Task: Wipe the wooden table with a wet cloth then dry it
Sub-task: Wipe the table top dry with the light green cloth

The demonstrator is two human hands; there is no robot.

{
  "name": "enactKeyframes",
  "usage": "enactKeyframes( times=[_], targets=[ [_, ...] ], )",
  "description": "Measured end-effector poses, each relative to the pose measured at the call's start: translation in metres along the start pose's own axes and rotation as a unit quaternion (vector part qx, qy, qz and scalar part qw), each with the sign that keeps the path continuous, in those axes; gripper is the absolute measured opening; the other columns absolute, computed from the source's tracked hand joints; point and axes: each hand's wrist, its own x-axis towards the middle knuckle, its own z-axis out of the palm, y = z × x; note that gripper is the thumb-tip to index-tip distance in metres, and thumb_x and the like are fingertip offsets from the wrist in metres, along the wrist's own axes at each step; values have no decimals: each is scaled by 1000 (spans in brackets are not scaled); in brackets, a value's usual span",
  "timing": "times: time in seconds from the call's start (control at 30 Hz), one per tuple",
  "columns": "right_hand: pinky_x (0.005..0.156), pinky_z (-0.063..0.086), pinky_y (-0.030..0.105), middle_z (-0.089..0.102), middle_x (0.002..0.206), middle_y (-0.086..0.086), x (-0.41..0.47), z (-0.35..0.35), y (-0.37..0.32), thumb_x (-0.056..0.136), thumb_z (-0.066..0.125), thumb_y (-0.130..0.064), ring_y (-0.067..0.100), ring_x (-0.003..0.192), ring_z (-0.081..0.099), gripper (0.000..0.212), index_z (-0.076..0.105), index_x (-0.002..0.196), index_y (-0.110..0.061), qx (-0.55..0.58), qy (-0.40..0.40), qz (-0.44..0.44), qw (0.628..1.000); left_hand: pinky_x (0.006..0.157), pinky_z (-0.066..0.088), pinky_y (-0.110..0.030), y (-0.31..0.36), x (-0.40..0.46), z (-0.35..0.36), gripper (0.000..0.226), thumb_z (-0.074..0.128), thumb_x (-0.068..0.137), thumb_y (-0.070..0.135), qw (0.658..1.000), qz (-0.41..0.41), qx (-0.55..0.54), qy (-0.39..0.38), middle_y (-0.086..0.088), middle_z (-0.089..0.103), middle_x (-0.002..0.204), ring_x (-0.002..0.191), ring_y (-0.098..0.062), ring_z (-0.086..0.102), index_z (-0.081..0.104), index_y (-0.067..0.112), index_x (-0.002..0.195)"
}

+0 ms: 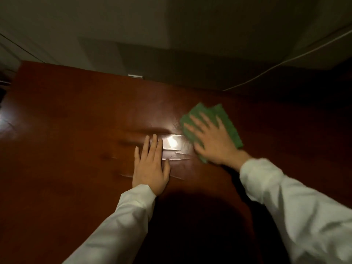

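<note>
A dark reddish wooden table [76,121] fills the lower view. On it, right of centre, lies a folded green cloth [227,121]. My right hand [213,141] presses flat on the cloth with fingers spread, and it looks blurred. My left hand [150,164] rests flat on the bare wood just left of it, fingers together, holding nothing. Shiny wet streaks [173,147] glint between the two hands. Both arms wear white sleeves.
A pale wall [171,25] stands right behind the table's far edge. A thin white cable [285,61] runs along the wall at the right. A small white fitting [135,75] sits at the far edge. The room is dim.
</note>
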Motion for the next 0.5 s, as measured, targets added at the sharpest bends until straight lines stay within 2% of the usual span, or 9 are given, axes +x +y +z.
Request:
enactKeyframes(
  times=[0.1,0.17,0.27,0.37,0.5],
  targets=[
    [110,9,58,16,157,1,41,-15,18,91,26,-44,27,144,10,61,16,150,-30,20,-4,187,982,107,16,-50,0,-1,-1,61,30,84,36,1000,0,-2,4,-12,36,145,137,-25,23,41,6,136],
    [110,3,58,6,159,0,54,-17,8,95,28,-41,27,144,2,60,8,150,-29,34,-8,236,971,107,15,-50,1,0,-1,61,29,84,36,1000,0,-1,4,-12,35,146,137,-25,23,41,6,136],
    [109,10,61,14,158,1,41,-11,-34,87,15,-45,29,144,10,65,15,150,-29,24,-8,182,983,108,13,-50,-1,0,0,63,27,84,37,1000,-2,3,-8,-12,33,147,138,-25,21,39,6,137],
    [104,26,61,36,149,1,-5,0,-83,82,26,-44,30,137,33,63,39,142,-29,10,-4,85,996,109,14,-51,-1,0,0,65,26,83,39,1000,-5,2,-21,-11,31,148,139,-26,20,37,7,139],
    [106,16,56,33,151,-1,-76,18,-101,81,38,-42,28,139,28,63,35,143,-29,-9,6,40,999,107,18,-52,-2,-1,-4,65,27,80,36,1000,9,13,-21,-13,35,146,136,-30,27,39,6,137]
  ],
)
